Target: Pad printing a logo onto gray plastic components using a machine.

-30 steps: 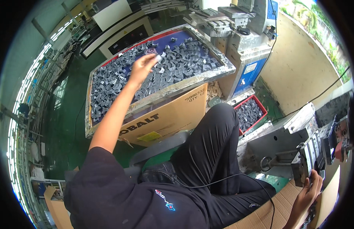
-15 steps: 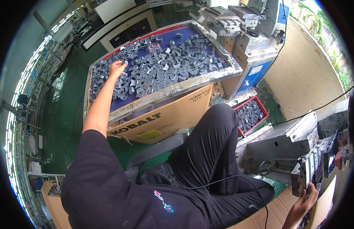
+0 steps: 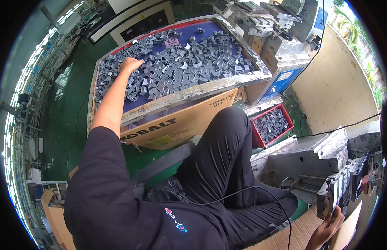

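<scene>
left hand, whose grip i cannot tell, is at ten o'clock over grey parts, which the table rim probably keeps in.

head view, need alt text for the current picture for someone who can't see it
A seated person in black has their left hand over a framed table strewn with curved grey parts, their right hand at a metal fixture. A red bin of small grey parts sits beyond their knee.
</scene>
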`<state>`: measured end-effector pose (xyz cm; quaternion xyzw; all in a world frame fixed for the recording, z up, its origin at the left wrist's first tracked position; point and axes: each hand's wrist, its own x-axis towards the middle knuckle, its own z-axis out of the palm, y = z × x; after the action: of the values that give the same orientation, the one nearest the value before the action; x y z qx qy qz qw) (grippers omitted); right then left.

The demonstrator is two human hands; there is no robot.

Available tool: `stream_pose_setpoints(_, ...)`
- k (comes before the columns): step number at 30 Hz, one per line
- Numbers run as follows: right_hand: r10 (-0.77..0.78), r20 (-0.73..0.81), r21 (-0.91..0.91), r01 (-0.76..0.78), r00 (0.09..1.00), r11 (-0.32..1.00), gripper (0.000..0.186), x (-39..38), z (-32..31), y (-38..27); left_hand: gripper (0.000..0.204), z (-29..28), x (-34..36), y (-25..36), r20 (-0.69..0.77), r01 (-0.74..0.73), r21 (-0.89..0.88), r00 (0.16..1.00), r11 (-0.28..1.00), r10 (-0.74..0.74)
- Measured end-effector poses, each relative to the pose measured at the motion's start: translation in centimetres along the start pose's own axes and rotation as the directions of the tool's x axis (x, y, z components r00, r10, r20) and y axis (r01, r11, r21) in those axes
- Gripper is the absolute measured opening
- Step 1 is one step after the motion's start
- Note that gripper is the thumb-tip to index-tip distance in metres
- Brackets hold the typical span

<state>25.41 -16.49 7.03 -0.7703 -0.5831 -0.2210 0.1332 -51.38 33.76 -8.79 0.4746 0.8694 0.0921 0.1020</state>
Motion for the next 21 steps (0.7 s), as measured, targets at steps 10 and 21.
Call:
stream_pose_setpoints(10, 0.036, 0.072, 0.138, -0.045, 0.997, 0.989, 0.033, -2.3, 2.3, 5.0, 0.055, -0.7, -0.5, 0.1, -0.031, 0.031, 0.061, 0.999, 0.998, -0.029)
stream_pose_setpoints(21, 0.06, 0.082, 0.144, -0.071, 0.995, 0.987, 0.029, -2.0, 1.9, 4.1, 0.056, -1.3, -3.3, 1.6, -0.077, 0.028, 0.111, 0.997, 0.993, -0.019)
